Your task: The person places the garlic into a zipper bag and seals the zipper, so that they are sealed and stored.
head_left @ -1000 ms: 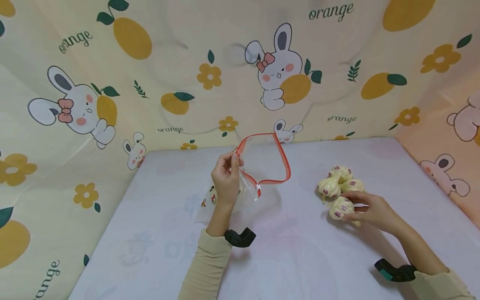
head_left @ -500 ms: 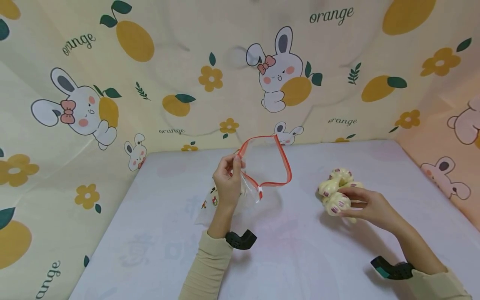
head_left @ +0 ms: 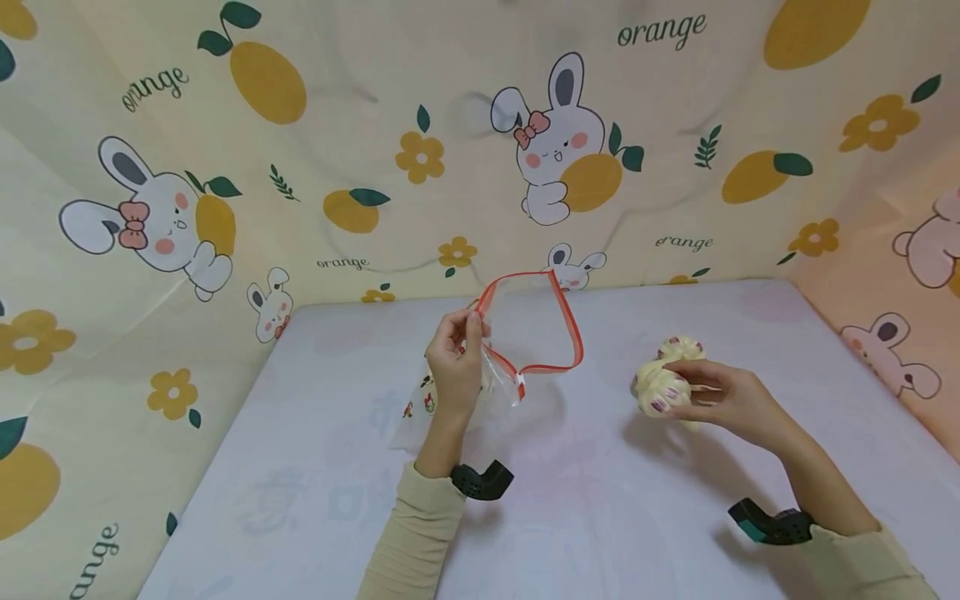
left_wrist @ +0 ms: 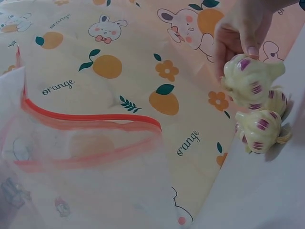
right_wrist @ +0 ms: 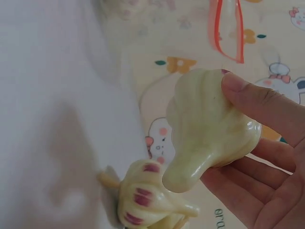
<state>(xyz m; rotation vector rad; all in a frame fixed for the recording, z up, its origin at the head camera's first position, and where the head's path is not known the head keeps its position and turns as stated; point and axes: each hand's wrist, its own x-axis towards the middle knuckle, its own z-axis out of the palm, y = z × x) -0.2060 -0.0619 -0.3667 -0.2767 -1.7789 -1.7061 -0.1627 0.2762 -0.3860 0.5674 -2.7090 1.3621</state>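
Observation:
My left hand [head_left: 453, 358] pinches the rim of a clear zip bag [head_left: 495, 387] with a red zip edge [head_left: 576, 337]. The bag's mouth gapes to the right, and its printed lower part lies partly behind the hand and wrist. Between thumb and fingers, my right hand [head_left: 738, 404] holds a garlic bulb [right_wrist: 209, 124], pale with purple patches. In the left wrist view this bulb hangs above other garlic bulbs [left_wrist: 259, 131] on the table. From the head view it partly covers them. The left hand itself is out of sight in its own wrist view.
A white-covered table [head_left: 585, 517] stretches below both hands. Behind it rises a cream cloth [head_left: 465, 192] printed with rabbits and oranges; a peach-toned side [head_left: 885, 275] stands at the right. Black devices [head_left: 480, 481] sit on both wrists.
My right hand has lifted the garlic bulb and moved it slightly left and away from me, in front of the other bulbs. The left hand and bag have stayed nearly still.

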